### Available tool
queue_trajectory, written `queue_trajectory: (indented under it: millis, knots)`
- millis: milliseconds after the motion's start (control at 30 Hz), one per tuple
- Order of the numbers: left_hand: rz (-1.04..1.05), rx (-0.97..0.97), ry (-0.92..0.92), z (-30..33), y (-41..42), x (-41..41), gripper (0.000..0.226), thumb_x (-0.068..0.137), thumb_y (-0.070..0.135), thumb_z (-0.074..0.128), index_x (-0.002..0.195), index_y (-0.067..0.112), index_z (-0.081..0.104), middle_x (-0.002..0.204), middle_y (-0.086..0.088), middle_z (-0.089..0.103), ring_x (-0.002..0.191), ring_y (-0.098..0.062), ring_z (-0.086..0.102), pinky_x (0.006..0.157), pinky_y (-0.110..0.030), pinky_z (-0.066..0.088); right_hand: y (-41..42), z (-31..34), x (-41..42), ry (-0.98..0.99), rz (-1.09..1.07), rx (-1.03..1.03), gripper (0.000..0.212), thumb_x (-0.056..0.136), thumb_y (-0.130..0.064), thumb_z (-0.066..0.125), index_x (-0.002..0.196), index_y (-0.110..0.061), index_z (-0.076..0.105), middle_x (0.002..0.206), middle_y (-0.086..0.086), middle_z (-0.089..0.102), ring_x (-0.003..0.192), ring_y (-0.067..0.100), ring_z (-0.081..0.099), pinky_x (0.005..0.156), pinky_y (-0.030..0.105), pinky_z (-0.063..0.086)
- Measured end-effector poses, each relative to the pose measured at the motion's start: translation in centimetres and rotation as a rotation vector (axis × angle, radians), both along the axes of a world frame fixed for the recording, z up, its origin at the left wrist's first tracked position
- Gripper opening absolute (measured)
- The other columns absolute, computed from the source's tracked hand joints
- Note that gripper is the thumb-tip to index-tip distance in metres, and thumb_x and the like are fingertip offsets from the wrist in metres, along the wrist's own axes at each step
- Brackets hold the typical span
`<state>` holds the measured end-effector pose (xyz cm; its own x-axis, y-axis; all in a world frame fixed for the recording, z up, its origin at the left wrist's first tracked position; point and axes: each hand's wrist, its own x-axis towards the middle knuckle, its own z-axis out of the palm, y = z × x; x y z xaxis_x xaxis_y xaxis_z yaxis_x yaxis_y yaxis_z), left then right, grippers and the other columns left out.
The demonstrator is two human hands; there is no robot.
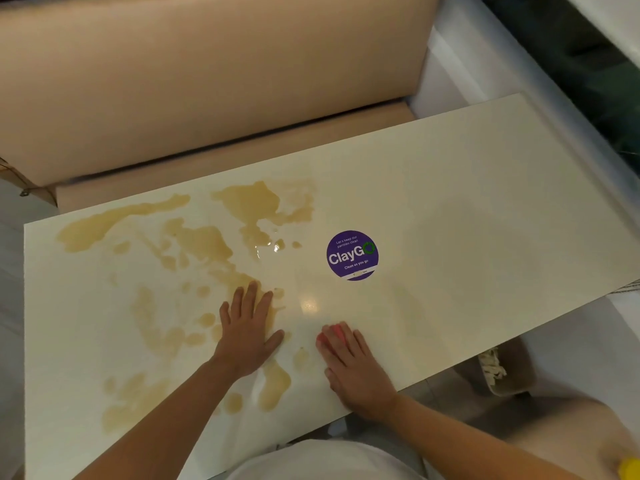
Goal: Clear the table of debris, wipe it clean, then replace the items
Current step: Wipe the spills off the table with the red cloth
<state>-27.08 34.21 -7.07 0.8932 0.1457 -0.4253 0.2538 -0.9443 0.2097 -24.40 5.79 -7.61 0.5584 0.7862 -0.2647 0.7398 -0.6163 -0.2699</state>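
A cream table carries wide puddles and streaks of brownish-yellow liquid over its left half. My left hand lies flat with straight fingers on the wet surface near the table's middle front. My right hand presses flat on a pink cloth or sponge, of which only a small edge shows under the fingertips. A round purple "ClayGo" sticker is stuck on the table just beyond my right hand.
A tan padded bench runs along the table's far side. A bin with crumpled paper stands on the floor at the right. A yellow object shows at the bottom right corner.
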Motion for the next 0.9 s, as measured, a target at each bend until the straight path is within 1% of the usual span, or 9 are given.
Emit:
queue_trajectory:
  millis: [167,367,433,500,567,667,733,800,900]
  knots:
    - [0.0,-0.013,-0.002,0.1,0.2,0.0,0.092,0.086,0.073,0.024,0.162,0.023,0.013,0.169,-0.009,-0.011,0.154,-0.037,-0.009,0.121,-0.06,0.004,0.8,0.4,5.3,-0.025,0.226,-0.055,0.058,0.108,-0.039,0.031,0.161,-0.019,0.019,0.17,0.006,0.012,0.157,0.035,0.007,0.126,0.055,0.007]
    - [-0.025,-0.026,-0.013,0.5,0.7,-0.1,0.088,0.087,0.074,0.014,0.162,0.028,0.009,0.17,-0.006,-0.013,0.155,-0.032,-0.013,0.122,-0.054,0.0,5.6,1.5,8.6,0.002,-0.097,-0.05,0.056,0.107,-0.036,0.027,0.16,-0.015,0.023,0.17,0.009,0.013,0.155,0.039,0.01,0.121,0.059,0.023]
    - [-0.041,-0.014,-0.007,0.6,1.0,-0.2,0.087,0.088,0.073,0.011,0.162,0.029,0.008,0.17,-0.006,-0.013,0.155,-0.031,-0.013,0.122,-0.052,0.001,6.2,1.6,7.4,0.009,-0.126,-0.026,0.057,0.108,-0.037,0.024,0.161,-0.013,0.021,0.17,0.012,0.01,0.155,0.042,0.006,0.121,0.061,0.022]
    - [-0.054,-0.008,-0.003,0.6,1.1,-0.3,0.086,0.088,0.073,0.009,0.162,0.029,0.006,0.169,-0.006,-0.015,0.155,-0.032,-0.013,0.122,-0.052,0.001,5.7,1.1,5.4,0.02,-0.033,-0.013,0.058,0.11,-0.037,0.022,0.162,-0.013,0.015,0.171,0.011,0.004,0.156,0.041,-0.001,0.124,0.059,0.013]
    - [-0.052,-0.026,-0.011,0.8,1.1,-0.3,0.085,0.089,0.072,0.009,0.162,0.028,0.006,0.169,-0.006,-0.015,0.155,-0.032,-0.013,0.122,-0.053,0.001,4.5,0.7,2.6,0.007,0.113,0.004,0.058,0.109,-0.037,0.027,0.162,-0.015,0.015,0.171,0.008,0.004,0.156,0.04,-0.001,0.124,0.056,0.008]
    - [-0.052,-0.03,-0.005,0.8,1.0,-0.4,0.085,0.088,0.071,0.008,0.163,0.028,0.006,0.169,-0.006,-0.016,0.155,-0.032,-0.013,0.122,-0.053,0.0,1.0,0.2,-1.5,-0.028,0.31,0.009,0.061,0.106,-0.039,0.04,0.16,-0.018,0.023,0.169,0.006,0.015,0.155,0.039,0.013,0.123,0.055,0.018]
    - [-0.037,-0.046,-0.007,0.8,0.8,-0.4,0.085,0.089,0.07,0.009,0.163,0.028,0.006,0.169,-0.006,-0.016,0.155,-0.032,-0.014,0.122,-0.053,-0.001,-1.8,0.1,-1.5,-0.057,0.422,-0.005,0.064,0.105,-0.043,0.042,0.162,-0.023,0.021,0.17,0.003,0.014,0.155,0.036,0.013,0.124,0.054,0.017]
    - [-0.033,-0.046,0.006,0.8,0.8,-0.3,0.085,0.088,0.07,0.008,0.162,0.029,0.004,0.169,-0.005,-0.018,0.155,-0.031,-0.017,0.122,-0.052,-0.003,-3.7,0.3,1.1,-0.082,0.463,-0.045,0.068,0.104,-0.045,0.04,0.163,-0.025,0.012,0.171,0.001,0.007,0.156,0.034,0.007,0.127,0.052,0.005]
    - [-0.041,-0.028,0.009,0.7,1.0,-0.2,0.085,0.087,0.071,0.007,0.162,0.03,0.003,0.169,-0.004,-0.019,0.155,-0.031,-0.016,0.122,-0.051,-0.002,-4.2,1.1,6.4,-0.01,0.259,-0.087,0.067,0.107,-0.043,0.029,0.164,-0.027,-0.002,0.171,0.0,-0.012,0.156,0.032,-0.014,0.126,0.053,-0.005]
